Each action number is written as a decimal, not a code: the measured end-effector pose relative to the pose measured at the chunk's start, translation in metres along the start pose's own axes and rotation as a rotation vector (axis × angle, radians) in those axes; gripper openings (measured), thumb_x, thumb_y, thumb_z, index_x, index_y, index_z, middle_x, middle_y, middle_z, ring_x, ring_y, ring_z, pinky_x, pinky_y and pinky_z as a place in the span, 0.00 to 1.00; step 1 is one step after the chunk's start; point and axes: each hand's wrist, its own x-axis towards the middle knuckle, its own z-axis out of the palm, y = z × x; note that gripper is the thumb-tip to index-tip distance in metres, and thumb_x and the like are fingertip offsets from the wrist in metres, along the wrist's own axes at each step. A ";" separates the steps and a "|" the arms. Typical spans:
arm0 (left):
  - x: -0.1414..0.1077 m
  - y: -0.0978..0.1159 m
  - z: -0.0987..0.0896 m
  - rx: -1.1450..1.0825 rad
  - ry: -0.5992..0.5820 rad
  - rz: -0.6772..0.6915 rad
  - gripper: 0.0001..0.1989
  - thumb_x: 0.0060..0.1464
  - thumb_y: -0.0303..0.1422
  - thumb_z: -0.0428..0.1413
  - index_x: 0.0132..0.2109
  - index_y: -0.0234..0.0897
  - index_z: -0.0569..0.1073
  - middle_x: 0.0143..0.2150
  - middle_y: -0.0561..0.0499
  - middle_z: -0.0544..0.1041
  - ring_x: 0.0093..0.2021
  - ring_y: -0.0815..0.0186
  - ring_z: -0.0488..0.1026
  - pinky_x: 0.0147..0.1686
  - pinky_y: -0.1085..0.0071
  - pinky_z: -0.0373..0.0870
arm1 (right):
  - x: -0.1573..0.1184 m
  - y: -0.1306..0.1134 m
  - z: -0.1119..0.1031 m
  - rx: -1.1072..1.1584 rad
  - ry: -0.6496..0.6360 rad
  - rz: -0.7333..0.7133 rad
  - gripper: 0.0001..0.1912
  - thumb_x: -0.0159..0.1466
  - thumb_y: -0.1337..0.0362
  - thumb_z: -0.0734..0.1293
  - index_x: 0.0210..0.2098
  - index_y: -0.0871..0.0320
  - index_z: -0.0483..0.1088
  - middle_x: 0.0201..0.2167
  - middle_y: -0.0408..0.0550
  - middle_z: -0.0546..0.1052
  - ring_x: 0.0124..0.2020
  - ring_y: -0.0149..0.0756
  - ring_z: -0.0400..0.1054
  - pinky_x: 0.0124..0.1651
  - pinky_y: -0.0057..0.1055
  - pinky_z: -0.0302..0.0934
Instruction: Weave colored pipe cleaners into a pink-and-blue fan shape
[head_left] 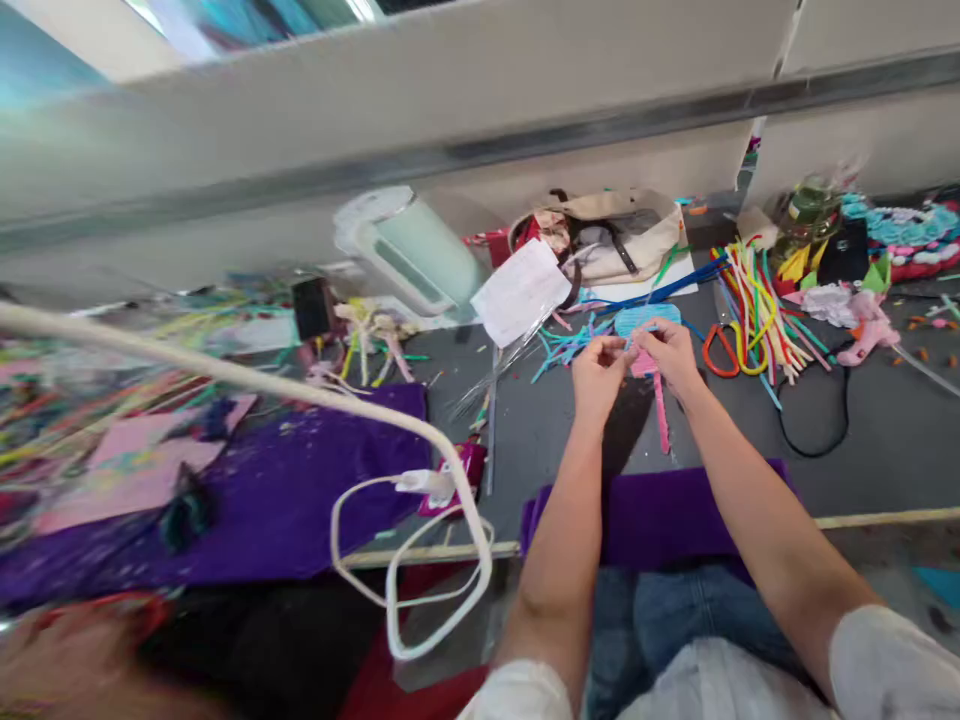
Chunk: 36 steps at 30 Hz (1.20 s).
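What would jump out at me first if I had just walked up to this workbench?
Probably the thick white cable looping across the view, in front of the purple cloth at left. Next, the pale green plastic jug tipped toward the wall, and the bundle of bright pipe cleaners beside the orange-handled scissors, right of the two working hands.

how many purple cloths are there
2: a spread-out purple cloth at left on the gray table, a folded purple cloth at its front edge. Others may be hidden.

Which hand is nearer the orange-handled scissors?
Right. The right hand is just left of the scissors; the left hand is farther left, beyond the right one.
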 end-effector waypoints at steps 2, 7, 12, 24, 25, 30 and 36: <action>-0.004 0.006 -0.002 0.108 0.055 0.105 0.09 0.53 0.37 0.61 0.34 0.37 0.73 0.30 0.53 0.72 0.29 0.68 0.68 0.34 0.72 0.64 | -0.001 0.001 0.001 -0.012 -0.001 0.011 0.09 0.52 0.59 0.68 0.24 0.59 0.71 0.19 0.38 0.67 0.22 0.26 0.57 0.28 0.27 0.51; -0.008 0.012 -0.004 0.197 0.114 0.216 0.07 0.56 0.32 0.58 0.30 0.38 0.73 0.30 0.52 0.72 0.33 0.66 0.69 0.37 0.71 0.64 | -0.001 0.000 0.002 0.038 -0.046 0.120 0.12 0.51 0.56 0.70 0.24 0.59 0.71 0.18 0.38 0.68 0.20 0.24 0.54 0.25 0.26 0.48; -0.006 0.011 -0.004 0.135 0.145 0.152 0.07 0.54 0.33 0.60 0.29 0.37 0.74 0.28 0.53 0.71 0.30 0.67 0.68 0.34 0.72 0.63 | 0.000 -0.002 0.002 0.090 -0.059 0.168 0.14 0.49 0.54 0.72 0.25 0.59 0.70 0.19 0.38 0.68 0.20 0.23 0.52 0.24 0.26 0.47; 0.000 0.010 -0.008 -0.369 -0.022 -0.214 0.13 0.45 0.40 0.65 0.29 0.35 0.75 0.20 0.57 0.68 0.18 0.73 0.62 0.20 0.75 0.59 | -0.002 -0.008 -0.005 0.182 -0.141 0.182 0.13 0.48 0.56 0.75 0.24 0.58 0.71 0.20 0.38 0.68 0.20 0.24 0.53 0.25 0.27 0.46; 0.000 0.012 -0.011 -0.445 -0.076 -0.270 0.14 0.43 0.41 0.66 0.29 0.35 0.74 0.20 0.57 0.67 0.18 0.73 0.62 0.19 0.75 0.58 | -0.002 -0.010 -0.006 0.197 -0.161 0.194 0.14 0.47 0.56 0.75 0.24 0.57 0.71 0.20 0.38 0.68 0.21 0.24 0.53 0.25 0.26 0.47; 0.000 0.020 -0.023 -0.789 -0.388 -0.535 0.21 0.32 0.40 0.71 0.27 0.35 0.68 0.20 0.58 0.65 0.15 0.77 0.59 0.15 0.78 0.54 | -0.006 -0.024 -0.011 0.262 -0.284 0.219 0.14 0.46 0.56 0.76 0.25 0.57 0.72 0.23 0.39 0.70 0.23 0.25 0.57 0.28 0.27 0.53; -0.001 0.016 -0.012 -0.530 -0.202 -0.326 0.19 0.41 0.43 0.67 0.33 0.37 0.69 0.22 0.57 0.66 0.19 0.74 0.61 0.20 0.75 0.58 | -0.004 -0.011 -0.004 0.060 -0.110 0.036 0.12 0.51 0.56 0.72 0.22 0.57 0.70 0.19 0.39 0.67 0.23 0.26 0.56 0.28 0.28 0.52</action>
